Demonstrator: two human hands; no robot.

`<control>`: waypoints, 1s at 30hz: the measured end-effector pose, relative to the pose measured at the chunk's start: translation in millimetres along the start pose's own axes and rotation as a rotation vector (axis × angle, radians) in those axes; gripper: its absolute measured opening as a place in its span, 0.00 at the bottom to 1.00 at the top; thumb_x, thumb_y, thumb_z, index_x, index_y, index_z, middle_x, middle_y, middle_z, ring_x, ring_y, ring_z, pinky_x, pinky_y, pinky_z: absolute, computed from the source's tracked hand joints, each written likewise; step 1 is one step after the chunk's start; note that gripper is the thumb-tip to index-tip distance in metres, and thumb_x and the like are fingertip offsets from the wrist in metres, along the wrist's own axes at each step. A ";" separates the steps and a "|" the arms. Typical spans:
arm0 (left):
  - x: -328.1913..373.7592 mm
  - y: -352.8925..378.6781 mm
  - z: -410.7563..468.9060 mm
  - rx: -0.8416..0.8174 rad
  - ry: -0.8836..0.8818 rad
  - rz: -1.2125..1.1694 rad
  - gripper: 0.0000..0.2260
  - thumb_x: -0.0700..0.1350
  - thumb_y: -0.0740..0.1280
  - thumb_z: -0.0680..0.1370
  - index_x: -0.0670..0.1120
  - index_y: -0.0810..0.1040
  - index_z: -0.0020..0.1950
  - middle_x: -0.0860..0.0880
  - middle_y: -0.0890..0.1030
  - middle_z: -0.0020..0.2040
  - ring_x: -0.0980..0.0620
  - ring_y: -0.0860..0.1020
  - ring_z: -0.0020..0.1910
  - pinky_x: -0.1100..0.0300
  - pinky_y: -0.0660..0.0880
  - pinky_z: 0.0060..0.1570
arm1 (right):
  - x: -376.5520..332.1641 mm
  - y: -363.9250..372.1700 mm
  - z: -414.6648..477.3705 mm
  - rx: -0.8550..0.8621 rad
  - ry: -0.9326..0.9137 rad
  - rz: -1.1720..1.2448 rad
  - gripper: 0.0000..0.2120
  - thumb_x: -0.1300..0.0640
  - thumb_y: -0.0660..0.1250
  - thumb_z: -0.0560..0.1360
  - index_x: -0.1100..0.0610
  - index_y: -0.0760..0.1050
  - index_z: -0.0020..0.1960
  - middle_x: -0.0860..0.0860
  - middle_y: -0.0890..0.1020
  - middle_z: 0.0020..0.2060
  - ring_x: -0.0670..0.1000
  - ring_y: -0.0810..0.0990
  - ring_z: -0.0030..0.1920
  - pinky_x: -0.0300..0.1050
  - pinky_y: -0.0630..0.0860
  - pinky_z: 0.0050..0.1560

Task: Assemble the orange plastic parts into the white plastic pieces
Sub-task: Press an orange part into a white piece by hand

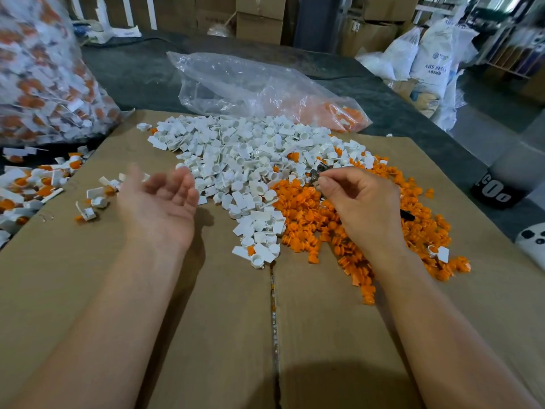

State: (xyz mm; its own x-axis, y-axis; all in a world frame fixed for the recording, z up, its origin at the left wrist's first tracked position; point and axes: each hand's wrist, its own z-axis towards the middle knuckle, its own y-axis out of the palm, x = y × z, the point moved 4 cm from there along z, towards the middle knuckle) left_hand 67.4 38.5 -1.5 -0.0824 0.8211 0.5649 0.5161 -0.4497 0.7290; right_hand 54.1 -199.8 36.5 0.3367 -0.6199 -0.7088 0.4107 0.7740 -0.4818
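Observation:
A heap of white plastic pieces covers the middle of the cardboard sheet, and a heap of orange plastic parts lies to its right. My left hand hovers palm up, fingers relaxed and blurred, holding nothing, left of the white heap. My right hand is over the orange heap and pinches a small dark metal tool between thumb and fingers. Assembled white-and-orange pieces lie scattered at the left.
A large clear bag of assembled pieces stands at the far left. A crumpled clear bag with some orange parts lies behind the heaps. Cardboard boxes and white sacks stand beyond the dark table.

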 end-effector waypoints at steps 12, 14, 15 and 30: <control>-31.5 22.8 -7.5 -0.300 0.718 1.541 0.08 0.42 0.68 0.73 0.45 0.80 0.51 0.50 0.77 0.45 0.52 0.74 0.44 0.63 0.62 0.40 | 1.6 -3.7 2.9 0.008 0.032 -0.132 0.07 0.56 0.67 0.74 0.55 0.81 0.49 0.35 0.75 0.35 0.37 0.76 0.38 0.32 0.72 0.42; -33.8 22.1 -7.8 -0.313 0.709 1.564 0.09 0.42 0.69 0.72 0.45 0.79 0.52 0.51 0.77 0.44 0.52 0.74 0.43 0.62 0.64 0.41 | 1.8 -3.0 2.7 0.005 0.029 -0.143 0.07 0.56 0.67 0.74 0.55 0.81 0.50 0.37 0.75 0.35 0.37 0.75 0.38 0.32 0.72 0.42; -34.6 21.5 -7.8 -0.324 0.691 1.556 0.09 0.42 0.69 0.72 0.45 0.78 0.52 0.51 0.77 0.44 0.52 0.75 0.43 0.62 0.65 0.41 | 2.0 -2.7 2.6 0.002 0.031 -0.147 0.07 0.57 0.67 0.74 0.56 0.81 0.50 0.38 0.76 0.36 0.37 0.75 0.38 0.32 0.72 0.42; -18.6 21.7 -18.1 -0.305 0.652 1.107 0.07 0.45 0.68 0.75 0.54 0.73 0.39 0.55 0.78 0.37 0.65 0.76 0.33 0.73 0.72 0.32 | 5.0 6.3 1.3 -0.131 0.017 -0.277 0.08 0.56 0.67 0.74 0.55 0.80 0.51 0.49 0.82 0.44 0.45 0.77 0.44 0.42 0.74 0.48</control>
State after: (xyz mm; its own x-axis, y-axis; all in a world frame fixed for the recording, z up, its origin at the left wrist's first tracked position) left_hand 64.6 7.1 10.8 -0.1810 -0.3101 0.9333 0.3714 -0.9003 -0.2271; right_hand 59.4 -198.2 30.6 0.2127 -0.8082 -0.5491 0.3719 0.5867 -0.7194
